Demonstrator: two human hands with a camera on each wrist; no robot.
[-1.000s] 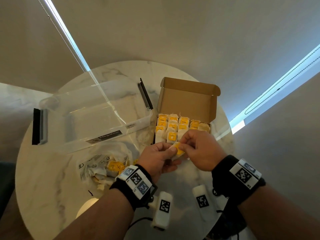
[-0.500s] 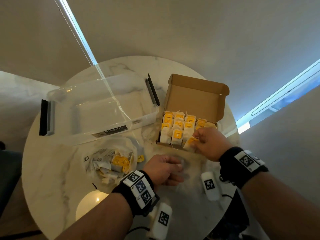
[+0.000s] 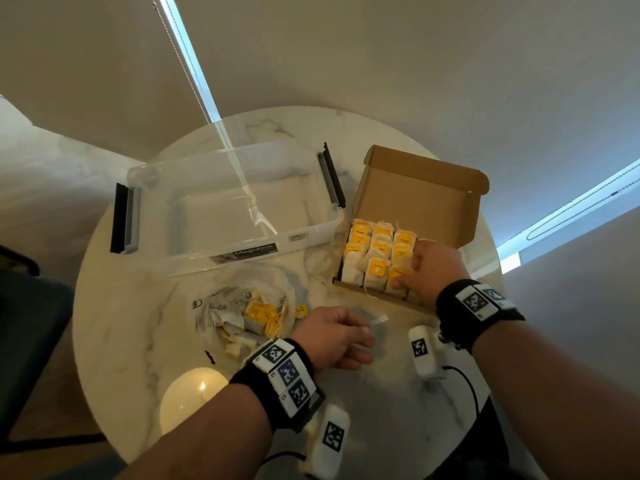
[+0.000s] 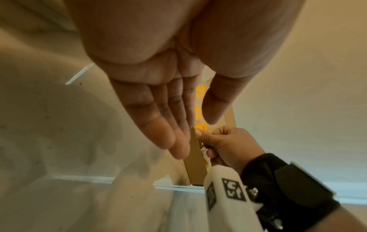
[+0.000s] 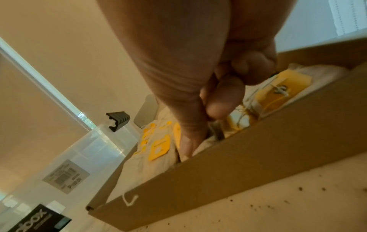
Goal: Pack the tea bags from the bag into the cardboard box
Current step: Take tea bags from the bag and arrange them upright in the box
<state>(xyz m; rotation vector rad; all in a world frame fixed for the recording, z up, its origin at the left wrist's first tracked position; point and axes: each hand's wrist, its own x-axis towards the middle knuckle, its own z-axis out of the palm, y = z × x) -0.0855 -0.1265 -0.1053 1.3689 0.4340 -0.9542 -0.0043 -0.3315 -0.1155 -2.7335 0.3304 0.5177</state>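
Note:
The cardboard box (image 3: 415, 199) stands open at the right of the round table, with rows of yellow-tagged tea bags (image 3: 375, 251) inside. My right hand (image 3: 403, 277) reaches into the box's front right corner and pinches a tea bag (image 3: 396, 273) down among the others. In the right wrist view its fingers (image 5: 220, 103) are curled just behind the box's front wall (image 5: 218, 180). My left hand (image 3: 363, 337) hovers low over the table with straight fingers (image 4: 158, 125), holding nothing. The crumpled plastic bag (image 3: 221, 306) with more tea bags (image 3: 259, 313) lies left of it.
A clear plastic storage tub (image 3: 225, 209) with black latches fills the table's far left. A scrap of clear wrapper (image 3: 379, 319) lies by my left fingertips. A loose yellow tag (image 3: 300, 310) sits beside the bag. A lamp's reflection (image 3: 194, 393) glows at the near edge.
A second ago both hands held the tea bag in front of the box. My right hand has carried it into the box's front right corner; my left hand let go and dropped back towards the table.

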